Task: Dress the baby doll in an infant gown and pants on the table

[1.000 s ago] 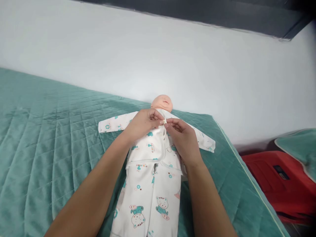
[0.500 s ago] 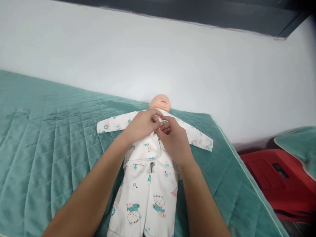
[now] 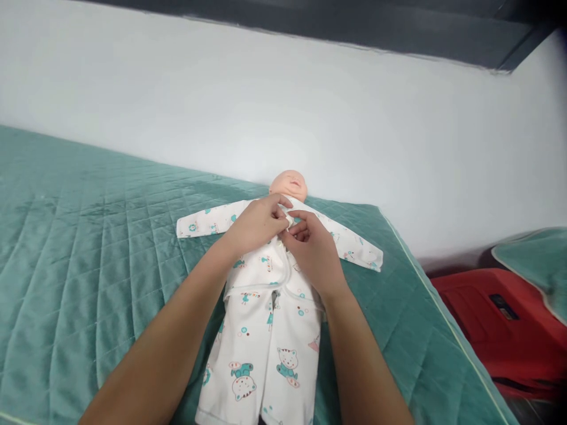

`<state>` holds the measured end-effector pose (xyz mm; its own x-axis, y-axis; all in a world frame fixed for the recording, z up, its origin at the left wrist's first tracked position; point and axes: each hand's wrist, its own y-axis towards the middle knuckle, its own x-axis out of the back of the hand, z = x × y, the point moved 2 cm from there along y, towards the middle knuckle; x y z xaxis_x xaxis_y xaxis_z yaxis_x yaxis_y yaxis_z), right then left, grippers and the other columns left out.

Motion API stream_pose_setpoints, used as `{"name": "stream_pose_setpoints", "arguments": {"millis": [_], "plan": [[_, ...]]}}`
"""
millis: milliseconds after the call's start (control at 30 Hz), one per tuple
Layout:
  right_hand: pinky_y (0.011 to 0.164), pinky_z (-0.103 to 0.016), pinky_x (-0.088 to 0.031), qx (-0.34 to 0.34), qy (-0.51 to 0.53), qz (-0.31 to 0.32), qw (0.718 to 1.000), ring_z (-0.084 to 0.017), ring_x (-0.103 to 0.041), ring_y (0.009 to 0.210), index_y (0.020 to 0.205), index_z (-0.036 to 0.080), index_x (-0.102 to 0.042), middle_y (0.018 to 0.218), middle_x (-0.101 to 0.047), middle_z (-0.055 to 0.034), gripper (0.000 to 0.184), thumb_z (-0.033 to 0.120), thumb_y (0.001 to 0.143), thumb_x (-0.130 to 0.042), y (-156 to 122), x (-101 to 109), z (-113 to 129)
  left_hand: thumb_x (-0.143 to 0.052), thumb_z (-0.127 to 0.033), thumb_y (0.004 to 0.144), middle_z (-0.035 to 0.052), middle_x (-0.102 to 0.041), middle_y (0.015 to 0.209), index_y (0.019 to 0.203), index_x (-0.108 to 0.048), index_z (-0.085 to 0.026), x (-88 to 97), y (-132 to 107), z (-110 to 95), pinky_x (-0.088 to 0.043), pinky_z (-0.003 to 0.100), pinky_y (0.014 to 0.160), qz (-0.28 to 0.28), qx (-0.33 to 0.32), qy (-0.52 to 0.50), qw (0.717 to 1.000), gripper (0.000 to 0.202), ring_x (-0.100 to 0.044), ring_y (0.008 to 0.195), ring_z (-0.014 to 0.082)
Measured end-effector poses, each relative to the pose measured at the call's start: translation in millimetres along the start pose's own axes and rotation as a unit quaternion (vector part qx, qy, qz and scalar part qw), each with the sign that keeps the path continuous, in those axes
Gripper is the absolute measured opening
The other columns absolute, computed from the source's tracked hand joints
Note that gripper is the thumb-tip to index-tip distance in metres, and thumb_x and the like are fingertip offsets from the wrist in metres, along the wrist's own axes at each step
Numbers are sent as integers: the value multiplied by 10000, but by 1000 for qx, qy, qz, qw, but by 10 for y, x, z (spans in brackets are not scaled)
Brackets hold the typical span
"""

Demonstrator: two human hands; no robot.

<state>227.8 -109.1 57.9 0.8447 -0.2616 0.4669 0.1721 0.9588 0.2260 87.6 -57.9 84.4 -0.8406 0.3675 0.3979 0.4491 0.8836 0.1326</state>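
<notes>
A baby doll (image 3: 289, 184) lies on its back, wearing a white baby shirt (image 3: 261, 265) and white trousers (image 3: 243, 348) with teal and pink animal prints. The shirt's sleeves stretch out to both sides. At the chest, just below the doll's chin, my left hand (image 3: 259, 223) pinches the shirt's front with thumb and forefinger. Facing it, my right hand (image 3: 315, 251) is closed in a pinch on the same front edge. Between the fingertips shows a small white bit of the shirt, perhaps a tie or fastening; the fingers hide most of it.
The doll rests on a teal quilted cover (image 3: 110, 283) with a pale piped edge at right. Behind it rises a white wall (image 3: 283, 106) under a dark ledge (image 3: 354, 26). Beyond the right edge stands a red plastic chair (image 3: 509, 324) with teal cloth (image 3: 535, 265) on it.
My fingertips have shifted slightly apart, and more of the white bit between them shows. Both hands remain at the doll's chest; the view has moved a little.
</notes>
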Motion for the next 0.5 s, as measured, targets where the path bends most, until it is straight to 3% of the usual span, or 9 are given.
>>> {"name": "stream_pose_setpoints", "arguments": {"millis": [233,367,500], "plan": [[681,-276,-451,2,32,15,999,-128,-546,700,1153,252,-614,806,-599,32,384,331,784,-678,-5,7,-15,-548,-189,721,-17,-652,682,988,-649,-213,63,-59,-73,-328,239,476,15,32,36,999,287,-515,543,117],[697,-286,-458,2,29,27,999,-132,-541,711,1183,254,-580,833,-586,26,397,343,804,-659,-16,43,-11,-563,-209,734,-1,-681,711,987,-640,-209,85,-78,-73,-408,245,553,21,30,5,999,265,-589,630,142],[711,-301,-454,20,-51,60,997,-157,-565,777,1165,252,-509,900,-583,8,431,397,795,-676,-97,104,90,-517,-215,774,6,-692,746,891,-638,-203,104,-102,-67,-455,253,630,26,22,-11,999,168,-619,678,144]]}}
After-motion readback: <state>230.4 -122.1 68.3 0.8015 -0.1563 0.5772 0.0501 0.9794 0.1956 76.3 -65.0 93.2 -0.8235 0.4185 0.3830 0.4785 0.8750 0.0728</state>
